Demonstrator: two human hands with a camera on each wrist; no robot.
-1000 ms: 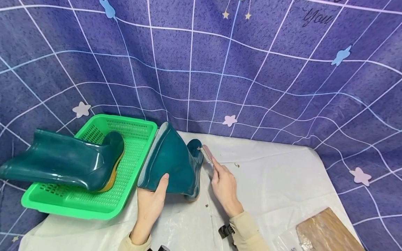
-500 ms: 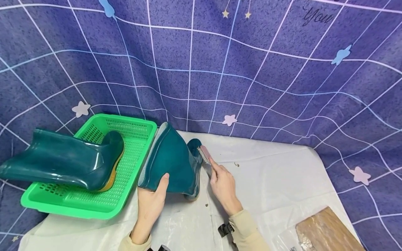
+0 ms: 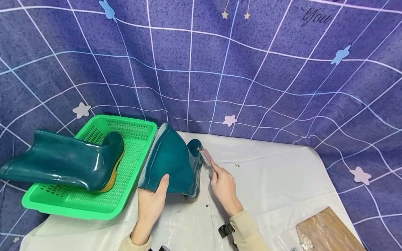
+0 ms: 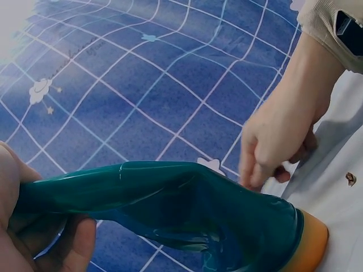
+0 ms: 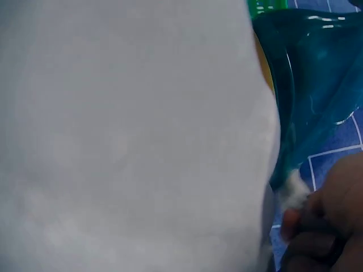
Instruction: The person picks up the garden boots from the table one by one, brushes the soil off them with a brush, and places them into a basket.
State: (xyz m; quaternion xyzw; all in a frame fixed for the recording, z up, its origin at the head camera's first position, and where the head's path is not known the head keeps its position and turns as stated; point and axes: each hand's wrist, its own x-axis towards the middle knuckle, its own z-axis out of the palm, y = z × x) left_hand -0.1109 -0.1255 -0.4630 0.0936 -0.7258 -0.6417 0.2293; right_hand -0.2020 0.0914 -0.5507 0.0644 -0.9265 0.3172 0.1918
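My left hand [image 3: 153,205] grips the top of a dark green rubber boot [image 3: 171,162], thumb on the outside of the shaft. The boot is tipped, with its opening to the left and its foot to the right on the white cloth. In the left wrist view the boot [image 4: 170,198] shows its orange sole. My right hand [image 3: 224,186] holds a pink scrubbing brush [image 3: 206,156] with white bristles against the toe of the boot, where a small brown speck shows. In the right wrist view the bristles are blurred beside the boot [image 5: 317,68].
A green plastic basket [image 3: 138,167] stands on the left with a second green rubber boot [image 3: 72,160] lying across it. Brown crumbs [image 3: 237,165] dot the white-covered table [image 3: 270,188]. A brown plastic-wrapped packet [image 3: 326,230] lies at the front right. A purple gridded curtain [image 3: 201,69] hangs behind.
The brush shifts slightly back and forth at the boot's toe, upward-left and then back down-right. The left hand and both boots stay in place.
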